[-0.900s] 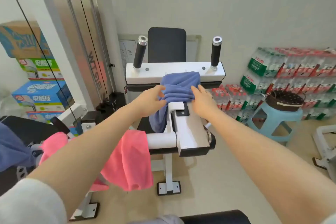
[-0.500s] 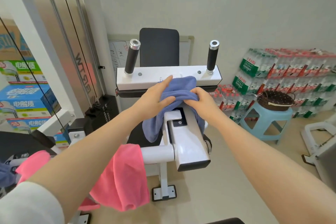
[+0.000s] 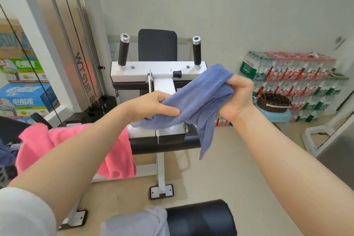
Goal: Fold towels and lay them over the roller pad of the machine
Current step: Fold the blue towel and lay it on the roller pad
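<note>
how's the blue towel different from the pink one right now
The blue towel is held up off the machine, bunched, gripped by the right hand and the left hand; the pink towel hangs draped with no hand on it. The blue one sits centre-right, the pink one lower left. Both look like soft plain cloths.

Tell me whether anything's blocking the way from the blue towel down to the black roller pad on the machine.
Nothing visible does. Both hands hold the blue towel above the machine; the black roller pad below is bare right of the pink towel draped at its left.

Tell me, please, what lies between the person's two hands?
In the head view, the blue towel spans from the left hand to the right hand.
</note>
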### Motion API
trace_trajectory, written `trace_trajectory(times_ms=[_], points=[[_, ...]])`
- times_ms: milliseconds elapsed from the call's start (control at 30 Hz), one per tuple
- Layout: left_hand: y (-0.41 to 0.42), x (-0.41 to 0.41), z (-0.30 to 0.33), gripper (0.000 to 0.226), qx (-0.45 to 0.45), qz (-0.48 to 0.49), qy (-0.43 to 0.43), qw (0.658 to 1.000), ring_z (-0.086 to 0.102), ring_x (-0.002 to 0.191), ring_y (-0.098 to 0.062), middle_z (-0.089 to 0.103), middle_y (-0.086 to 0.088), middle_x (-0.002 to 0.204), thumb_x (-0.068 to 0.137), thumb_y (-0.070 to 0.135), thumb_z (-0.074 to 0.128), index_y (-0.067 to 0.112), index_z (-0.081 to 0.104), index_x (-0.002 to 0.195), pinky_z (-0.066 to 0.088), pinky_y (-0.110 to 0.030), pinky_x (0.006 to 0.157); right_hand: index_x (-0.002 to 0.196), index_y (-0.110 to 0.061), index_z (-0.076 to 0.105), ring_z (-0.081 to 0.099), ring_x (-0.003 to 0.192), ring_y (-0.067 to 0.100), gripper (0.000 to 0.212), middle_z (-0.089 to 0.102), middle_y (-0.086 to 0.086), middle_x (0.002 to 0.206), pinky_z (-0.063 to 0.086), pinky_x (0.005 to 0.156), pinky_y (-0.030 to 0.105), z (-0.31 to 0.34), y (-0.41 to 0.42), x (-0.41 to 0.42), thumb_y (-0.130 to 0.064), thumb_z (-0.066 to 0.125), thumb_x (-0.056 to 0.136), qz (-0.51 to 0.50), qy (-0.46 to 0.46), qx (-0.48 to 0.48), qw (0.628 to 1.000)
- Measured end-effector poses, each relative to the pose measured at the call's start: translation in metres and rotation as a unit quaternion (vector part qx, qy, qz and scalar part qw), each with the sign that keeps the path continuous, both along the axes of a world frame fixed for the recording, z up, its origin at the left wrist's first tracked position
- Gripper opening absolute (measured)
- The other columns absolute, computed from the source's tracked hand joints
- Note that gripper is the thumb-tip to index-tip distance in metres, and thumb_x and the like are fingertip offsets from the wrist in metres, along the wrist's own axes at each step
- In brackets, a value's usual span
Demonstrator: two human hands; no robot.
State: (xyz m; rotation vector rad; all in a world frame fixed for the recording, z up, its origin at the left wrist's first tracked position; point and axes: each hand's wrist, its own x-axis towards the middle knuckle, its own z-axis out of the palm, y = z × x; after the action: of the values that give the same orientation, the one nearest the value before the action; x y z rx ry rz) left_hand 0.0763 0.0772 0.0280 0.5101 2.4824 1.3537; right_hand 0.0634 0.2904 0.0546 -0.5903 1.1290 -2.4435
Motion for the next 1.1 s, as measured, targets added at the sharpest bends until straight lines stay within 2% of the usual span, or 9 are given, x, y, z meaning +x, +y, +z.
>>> trace_trajectory(times_ms=[133, 200, 300, 467, 567, 767, 967, 1033, 1100], points=[[0.018, 0.034, -0.012, 0.042, 0.003, 0.022, -0.051, 0.998, 0.062, 0.073, -0.015, 0.066, -0.006, 0.077, 0.061, 0.040, 0.075, 0.002, 0.068, 0.077, 0.048, -0.029, 0.075, 0.058, -0.009, 0.062, 0.060, 0.054, 0.019, 0.019, 0.060, 0.005, 0.056, 0.051, 0.058, 0.024, 0.003, 0.027, 0.031, -0.017, 0.074, 0.046, 0.017, -0.006, 0.020, 1.000], [0.037, 0.050, -0.013, 0.029, 0.061, 0.062, -0.054, 0.995, 0.066, 0.077, -0.020, 0.071, -0.009, 0.082, 0.070, 0.031, 0.071, 0.004, 0.071, 0.081, 0.052, -0.033, 0.077, 0.064, -0.008, 0.067, 0.063, 0.061, 0.020, 0.011, 0.065, 0.008, 0.063, 0.052, 0.065, 0.027, -0.008, 0.039, 0.038, -0.014, 0.058, 0.065, 0.009, -0.003, 0.188, 0.982], [0.067, 0.068, -0.010, 0.014, 0.109, 0.092, -0.055, 0.988, 0.061, 0.075, -0.019, 0.068, -0.008, 0.080, 0.085, 0.016, 0.061, 0.006, 0.069, 0.083, 0.049, -0.029, 0.074, 0.090, -0.007, 0.063, 0.063, 0.084, 0.020, 0.025, 0.066, 0.009, 0.087, 0.048, 0.087, 0.039, -0.033, 0.053, 0.049, -0.011, 0.053, 0.067, 0.049, 0.087, 0.445, 0.890], [0.095, 0.092, -0.007, 0.022, 0.125, 0.056, -0.033, 0.990, 0.062, 0.088, -0.014, 0.069, -0.003, 0.094, 0.087, 0.005, 0.051, 0.011, 0.070, 0.097, 0.049, -0.026, 0.084, 0.100, -0.027, 0.067, 0.062, 0.108, 0.012, 0.021, 0.069, -0.007, 0.105, 0.047, 0.097, 0.029, -0.058, 0.069, 0.082, -0.019, 0.058, 0.083, 0.068, 0.117, 0.396, 0.908], [0.104, 0.104, -0.004, 0.016, 0.095, 0.028, -0.011, 0.995, 0.058, 0.068, -0.001, 0.065, 0.010, 0.073, 0.083, 0.005, 0.052, 0.009, 0.066, 0.091, 0.044, -0.009, 0.064, 0.094, -0.023, 0.069, 0.064, 0.099, 0.011, 0.013, 0.071, -0.004, 0.097, 0.047, 0.096, 0.033, -0.061, 0.071, 0.095, -0.016, 0.065, 0.084, -0.003, 0.136, 0.416, 0.899], [0.091, 0.111, -0.028, 0.020, 0.068, 0.124, -0.005, 0.990, 0.047, 0.068, -0.016, 0.053, -0.006, 0.074, 0.080, 0.021, 0.059, 0.002, 0.057, 0.084, 0.036, -0.026, 0.062, 0.087, -0.020, 0.066, 0.064, 0.084, 0.014, 0.006, 0.068, -0.001, 0.083, 0.048, 0.074, 0.026, -0.066, 0.086, 0.097, -0.016, 0.063, 0.085, -0.214, 0.078, 0.413, 0.882], [0.106, 0.111, -0.035, 0.020, 0.137, 0.257, 0.040, 0.956, 0.047, 0.065, -0.009, 0.053, 0.002, 0.072, 0.093, 0.011, 0.044, 0.022, 0.052, 0.079, 0.039, -0.020, 0.059, 0.106, -0.027, 0.058, 0.059, 0.103, 0.013, 0.030, 0.063, 0.002, 0.111, 0.046, 0.091, 0.034, -0.075, 0.087, 0.105, -0.035, 0.056, 0.077, -0.049, 0.142, 0.578, 0.802], [0.115, 0.115, -0.034, 0.017, 0.160, 0.315, 0.056, 0.934, 0.050, 0.069, -0.010, 0.056, 0.001, 0.079, 0.092, 0.012, 0.042, 0.026, 0.051, 0.091, 0.043, -0.023, 0.061, 0.100, -0.015, 0.055, 0.058, 0.093, 0.018, 0.035, 0.061, 0.009, 0.101, 0.045, 0.085, 0.037, -0.078, 0.080, 0.105, -0.037, 0.049, 0.073, -0.072, 0.129, 0.573, 0.806], [0.120, 0.122, -0.039, 0.019, 0.171, 0.259, 0.069, 0.948, 0.055, 0.077, -0.009, 0.058, 0.003, 0.087, 0.090, 0.014, 0.048, 0.028, 0.052, 0.103, 0.046, -0.025, 0.072, 0.080, -0.008, 0.047, 0.045, 0.070, 0.018, 0.014, 0.050, 0.009, 0.073, 0.035, 0.064, 0.033, -0.080, 0.073, 0.105, -0.022, 0.046, 0.081, -0.126, 0.188, 0.585, 0.779]])
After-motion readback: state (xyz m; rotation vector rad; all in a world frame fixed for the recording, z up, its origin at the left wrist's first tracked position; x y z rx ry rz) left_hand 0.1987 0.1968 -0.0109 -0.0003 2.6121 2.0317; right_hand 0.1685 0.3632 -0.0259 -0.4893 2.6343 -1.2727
